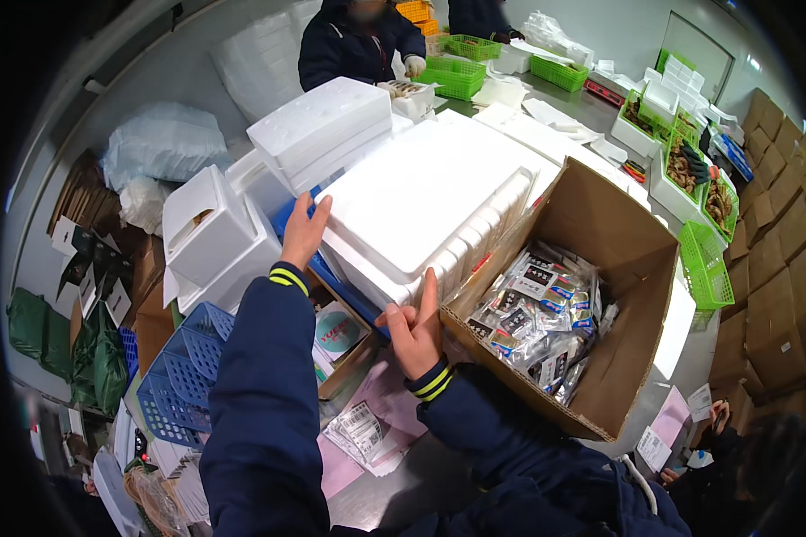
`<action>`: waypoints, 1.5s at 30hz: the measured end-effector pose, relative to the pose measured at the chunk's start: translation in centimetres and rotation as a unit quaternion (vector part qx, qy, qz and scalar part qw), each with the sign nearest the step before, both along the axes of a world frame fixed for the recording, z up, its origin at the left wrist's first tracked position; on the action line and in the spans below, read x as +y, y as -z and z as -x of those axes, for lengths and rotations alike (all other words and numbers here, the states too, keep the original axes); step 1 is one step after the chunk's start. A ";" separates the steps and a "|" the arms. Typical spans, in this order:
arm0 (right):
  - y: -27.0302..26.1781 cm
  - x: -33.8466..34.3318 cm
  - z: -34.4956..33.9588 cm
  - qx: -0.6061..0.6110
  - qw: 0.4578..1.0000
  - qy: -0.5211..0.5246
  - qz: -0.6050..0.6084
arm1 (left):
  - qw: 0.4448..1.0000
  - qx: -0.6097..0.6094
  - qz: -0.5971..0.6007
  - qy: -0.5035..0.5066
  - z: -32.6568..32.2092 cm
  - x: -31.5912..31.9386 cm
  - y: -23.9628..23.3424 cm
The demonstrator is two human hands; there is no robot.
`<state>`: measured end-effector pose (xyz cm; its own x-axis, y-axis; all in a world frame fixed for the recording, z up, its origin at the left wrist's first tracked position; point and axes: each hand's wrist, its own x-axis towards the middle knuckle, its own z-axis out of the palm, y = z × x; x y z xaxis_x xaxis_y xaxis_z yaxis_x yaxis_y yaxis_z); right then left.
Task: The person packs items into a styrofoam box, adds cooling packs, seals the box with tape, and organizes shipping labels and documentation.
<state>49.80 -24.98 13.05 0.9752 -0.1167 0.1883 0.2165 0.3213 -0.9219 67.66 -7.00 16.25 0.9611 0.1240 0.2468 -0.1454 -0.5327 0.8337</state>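
A large white foam lid lies flat on a stack of white foam pieces before me. At its left corner, my left hand touches the edge with thumb and fingertips; whether it grips is hidden. My right hand is by the near corner, index finger extended up to the edge, thumb apart and other fingers curled. Nothing shows inside it. Just right of that hand stands an open cardboard box with many small clear sachets inside. A blue crate shows partly beneath the foam.
Left are white foam boxes and a blue perforated basket. Printed labels lie on the metal table. Across it, a person works beside green baskets. Brown cartons line the right; another person's hand shows lower right.
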 end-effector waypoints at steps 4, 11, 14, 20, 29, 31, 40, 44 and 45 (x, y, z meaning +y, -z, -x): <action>-1.7 -1.1 0.0 -0.008 1.000 0.018 -0.020 | 0.999 -0.025 0.018 -0.021 0.0 -3.1 -1.4; -5.3 0.6 4.5 -0.079 0.994 -0.003 0.077 | 0.934 -0.069 0.350 -0.010 10.5 1.6 -7.9; -4.8 2.1 7.3 -0.099 0.991 -0.072 0.047 | 0.926 -0.083 0.369 0.011 17.9 6.8 -9.9; -5.2 5.7 12.3 -0.043 0.986 -0.158 -0.022 | 0.946 -0.054 0.318 0.037 34.1 12.5 -10.4; 3.7 7.7 26.5 0.053 0.973 -0.223 0.012 | 0.947 0.093 0.257 -0.166 63.2 22.9 -2.4; 4.7 7.8 27.4 0.118 0.974 -0.194 0.027 | 0.938 0.102 0.273 -0.187 68.8 24.5 1.5; 8.9 7.6 32.6 0.185 0.972 -0.132 0.064 | 0.955 0.066 -0.142 -0.252 77.1 22.9 9.6; 11.0 3.3 35.2 0.195 0.969 -0.129 0.084 | 0.933 0.071 -0.258 -0.241 72.5 22.2 10.3; 11.9 2.0 36.0 0.197 0.968 -0.123 0.092 | 0.918 0.086 -0.305 -0.239 71.0 21.6 10.5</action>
<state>13.80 -22.99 1.18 0.9694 0.1279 -0.2094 -0.2267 0.1408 -0.9637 -3.32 14.56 5.77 0.8644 0.4307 0.2594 0.3326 -0.8768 0.3473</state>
